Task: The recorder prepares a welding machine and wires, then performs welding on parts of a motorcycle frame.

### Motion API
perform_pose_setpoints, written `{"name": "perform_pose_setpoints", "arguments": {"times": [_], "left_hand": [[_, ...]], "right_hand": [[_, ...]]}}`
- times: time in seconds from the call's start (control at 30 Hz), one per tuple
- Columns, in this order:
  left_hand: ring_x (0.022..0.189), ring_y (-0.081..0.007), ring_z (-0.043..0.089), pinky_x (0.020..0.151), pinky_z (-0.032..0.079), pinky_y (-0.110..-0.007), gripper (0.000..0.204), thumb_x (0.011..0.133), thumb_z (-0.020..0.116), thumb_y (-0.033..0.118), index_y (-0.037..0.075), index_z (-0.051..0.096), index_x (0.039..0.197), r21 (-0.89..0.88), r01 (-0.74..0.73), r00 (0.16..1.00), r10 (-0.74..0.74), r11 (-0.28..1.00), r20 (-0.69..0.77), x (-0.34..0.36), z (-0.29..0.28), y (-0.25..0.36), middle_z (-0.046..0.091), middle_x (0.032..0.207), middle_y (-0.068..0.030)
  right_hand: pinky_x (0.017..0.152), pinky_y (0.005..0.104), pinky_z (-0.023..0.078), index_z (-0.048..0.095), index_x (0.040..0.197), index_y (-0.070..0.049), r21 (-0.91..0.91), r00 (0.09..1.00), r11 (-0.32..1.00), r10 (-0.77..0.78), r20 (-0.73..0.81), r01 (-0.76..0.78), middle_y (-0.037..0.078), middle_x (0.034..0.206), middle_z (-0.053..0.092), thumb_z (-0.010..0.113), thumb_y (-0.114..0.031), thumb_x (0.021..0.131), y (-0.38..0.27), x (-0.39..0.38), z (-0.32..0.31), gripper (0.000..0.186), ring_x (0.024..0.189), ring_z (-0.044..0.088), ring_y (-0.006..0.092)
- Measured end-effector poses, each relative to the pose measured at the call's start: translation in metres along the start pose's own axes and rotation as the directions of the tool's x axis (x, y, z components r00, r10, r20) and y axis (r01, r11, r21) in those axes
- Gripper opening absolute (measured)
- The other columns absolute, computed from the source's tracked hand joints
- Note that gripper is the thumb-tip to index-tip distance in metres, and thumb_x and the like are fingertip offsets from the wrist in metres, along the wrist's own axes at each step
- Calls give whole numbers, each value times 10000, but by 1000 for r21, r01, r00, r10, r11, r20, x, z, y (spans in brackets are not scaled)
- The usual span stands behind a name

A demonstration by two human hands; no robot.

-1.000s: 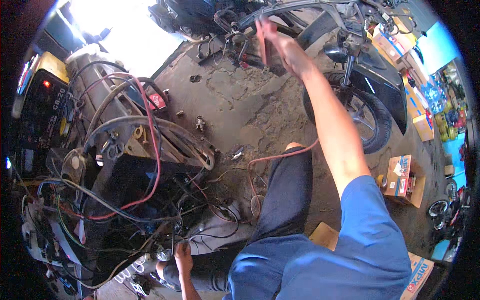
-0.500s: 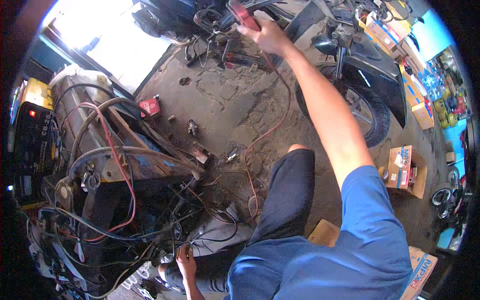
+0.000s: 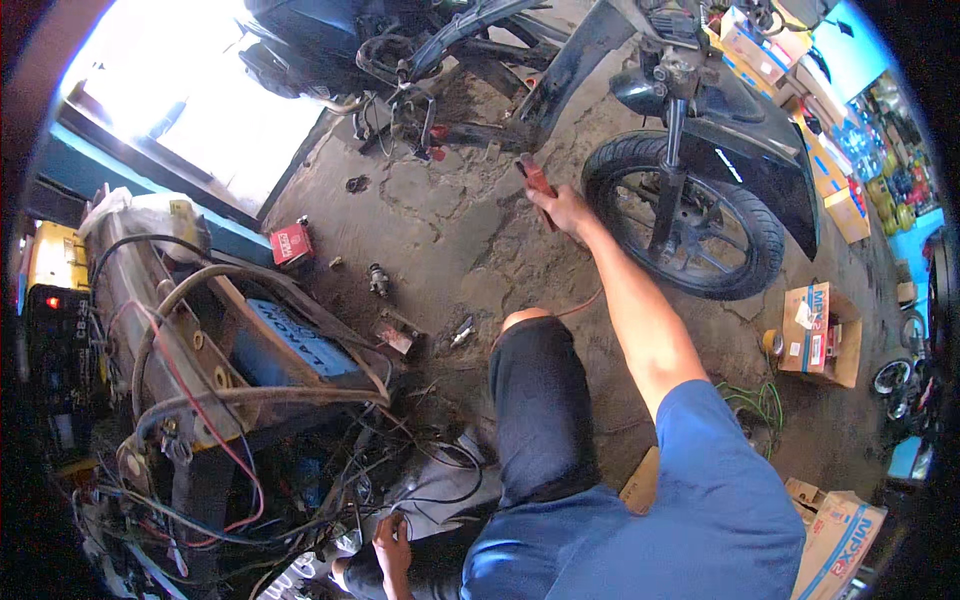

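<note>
My right hand (image 3: 567, 210), arm stretched forward, is closed around a red cable clamp (image 3: 537, 181); its jaws point away from me, beside a motorcycle's front wheel (image 3: 735, 245). A thin reddish cable (image 3: 583, 306) shows between my forearm and knee. Low at the left, my left hand (image 3: 391, 548) has its fingers curled together by a bundle of dark wires (image 3: 352, 492) under the motorcycle frame (image 3: 235, 400). Whatever those fingers pinch is too small to make out.
A black and yellow charger-like box (image 3: 55, 330) stands at the far left. On the floor lie a red carton (image 3: 291, 244), a small metal part (image 3: 378, 280) and a green wire coil (image 3: 762, 403). Cardboard boxes (image 3: 845, 345) stand at the right; another motorcycle (image 3: 480, 60) is ahead.
My right hand has come back toward me and slightly right, with the red clamp still in it. The whole view has shifted a little. My left hand stays near the wires.
</note>
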State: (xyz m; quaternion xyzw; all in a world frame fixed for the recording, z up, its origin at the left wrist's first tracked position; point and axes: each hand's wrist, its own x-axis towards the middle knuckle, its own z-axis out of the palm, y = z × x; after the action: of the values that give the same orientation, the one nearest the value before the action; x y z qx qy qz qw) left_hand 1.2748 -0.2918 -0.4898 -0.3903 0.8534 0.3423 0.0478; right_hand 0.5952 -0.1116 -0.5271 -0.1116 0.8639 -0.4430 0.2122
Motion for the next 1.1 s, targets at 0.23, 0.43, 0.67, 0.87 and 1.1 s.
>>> {"name": "perform_pose_setpoints", "arguments": {"times": [0.23, 0.43, 0.67, 0.87, 1.1], "left_hand": [[853, -330, 645, 758, 505, -403, 148, 869, 614, 99, -2, 653, 969, -20, -2, 1000, 1, 1000, -30, -2, 8, 21, 666, 931, -162], [836, -325, 655, 747, 510, -391, 157, 871, 619, 85, 2, 669, 995, -65, 84, 995, -88, 994, -48, -9, 15, 33, 671, 913, -158], [809, -298, 656, 728, 507, -374, 140, 872, 621, 87, 6, 656, 981, -110, 149, 987, -155, 983, -47, -19, 18, 39, 665, 888, -148], [784, -305, 651, 710, 503, -386, 142, 875, 603, 85, 11, 656, 984, -126, 174, 983, -180, 977, -43, -21, 27, 36, 652, 876, -149], [789, -271, 665, 715, 510, -360, 122, 870, 636, 87, 15, 661, 965, -147, 228, 970, -238, 962, -51, -27, 22, 40, 678, 876, -142]], "right_hand": [[547, 316, 450, 643, 768, -43, 332, 992, 935, 114, 53, -125, 31, 655, 634, 649, -387, 896, 22, 9, 19, 367, 567, 594, 129], [547, 334, 452, 622, 794, -28, 384, 993, 916, 100, 64, -117, 49, 647, 613, 590, -342, 938, -5, 17, 15, 347, 556, 582, 157], [733, 425, 529, 704, 860, 12, -556, 986, 828, -147, -84, 76, 206, 787, 695, 586, -397, 875, -88, 41, -20, 426, 796, 696, 339], [841, 460, 517, 686, 1021, 1, -740, 979, 673, -163, -119, 22, 244, 1000, 680, 570, -313, 882, -130, 52, -9, 362, 956, 669, 377], [891, 437, 502, 687, 1043, -23, -511, 992, 858, -4, -125, -61, 197, 1061, 684, 585, -428, 846, -126, 66, 33, 462, 1044, 640, 360]]}}
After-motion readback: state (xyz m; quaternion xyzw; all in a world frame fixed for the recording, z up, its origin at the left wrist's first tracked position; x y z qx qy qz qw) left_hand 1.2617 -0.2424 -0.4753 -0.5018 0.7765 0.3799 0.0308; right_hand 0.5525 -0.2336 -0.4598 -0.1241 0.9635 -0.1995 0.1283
